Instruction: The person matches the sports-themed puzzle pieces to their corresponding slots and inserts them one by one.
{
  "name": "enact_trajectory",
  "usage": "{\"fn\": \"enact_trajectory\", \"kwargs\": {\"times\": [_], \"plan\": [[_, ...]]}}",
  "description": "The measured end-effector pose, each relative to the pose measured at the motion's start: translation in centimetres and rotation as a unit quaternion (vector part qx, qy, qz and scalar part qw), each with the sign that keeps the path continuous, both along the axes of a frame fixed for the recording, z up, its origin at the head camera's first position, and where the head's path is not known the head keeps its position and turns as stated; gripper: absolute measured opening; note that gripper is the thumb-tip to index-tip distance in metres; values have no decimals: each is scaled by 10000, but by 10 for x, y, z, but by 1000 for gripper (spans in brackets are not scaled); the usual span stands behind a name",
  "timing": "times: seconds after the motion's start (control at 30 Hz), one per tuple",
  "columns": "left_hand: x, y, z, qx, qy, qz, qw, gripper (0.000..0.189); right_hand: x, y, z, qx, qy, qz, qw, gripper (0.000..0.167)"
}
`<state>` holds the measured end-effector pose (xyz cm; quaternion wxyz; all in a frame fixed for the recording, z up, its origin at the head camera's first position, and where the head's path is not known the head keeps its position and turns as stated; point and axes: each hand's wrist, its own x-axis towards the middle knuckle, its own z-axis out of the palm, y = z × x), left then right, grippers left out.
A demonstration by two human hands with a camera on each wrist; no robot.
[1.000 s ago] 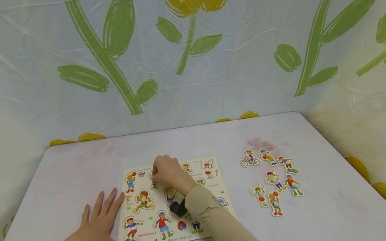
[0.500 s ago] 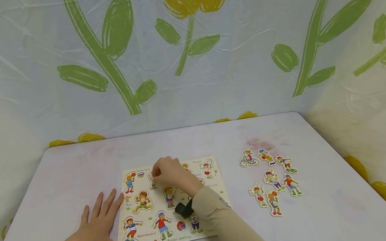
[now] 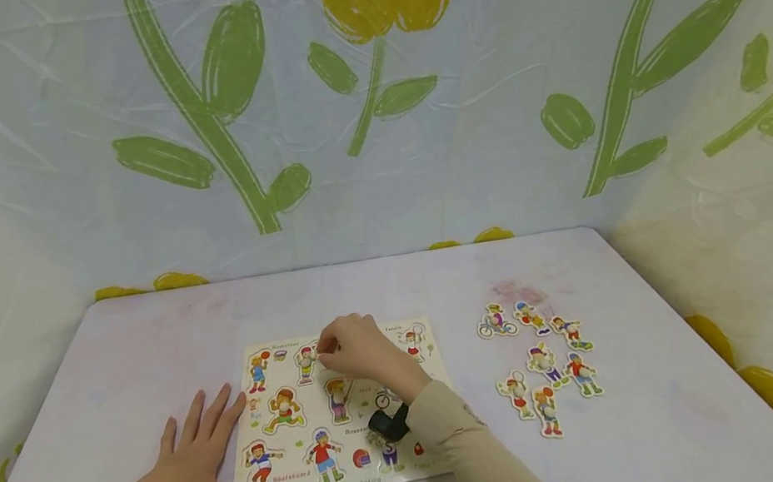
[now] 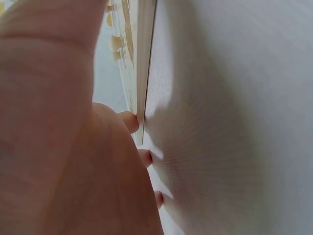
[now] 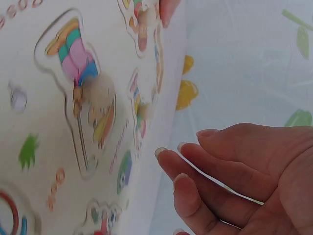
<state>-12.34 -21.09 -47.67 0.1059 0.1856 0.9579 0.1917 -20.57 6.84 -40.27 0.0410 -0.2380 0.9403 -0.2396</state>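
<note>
Over there the left hand (image 3: 192, 474) lies spread at the puzzle board's (image 3: 315, 410) edge, while the right hand (image 3: 362, 352) hovers above it, loosely curved and empty.

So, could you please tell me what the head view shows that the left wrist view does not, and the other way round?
Only the head view clearly shows the seven loose pieces to the right of the board, the right hand over the board, and the right sleeve.

Only the left wrist view shows knobs side-on, standing out from the board's face, and the underside of the left hand.

Both show the left hand at the board's edge, the board itself and the tabletop.
</note>
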Motion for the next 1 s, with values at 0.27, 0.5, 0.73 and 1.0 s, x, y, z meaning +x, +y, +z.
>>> {"fn": "enact_trajectory", "kwargs": {"times": [0.27, 0.5, 0.73, 1.0], "plan": [[1, -4, -7, -34, 239, 40, 9997, 150, 3, 26, 3, -305, 79, -263, 9992, 9], [5, 5, 14, -232, -15, 11, 9997, 149, 7, 51, 12, -548, 209, -284, 9979, 12], [0, 7, 12, -420, -167, -5, 9990, 153, 9, 75, 17, -576, 594, -339, 9960, 9], [-4, 9, 10, -399, -211, 70, 9990, 157, 12, 103, 19, -571, 733, -545, 9942, 6]]}}
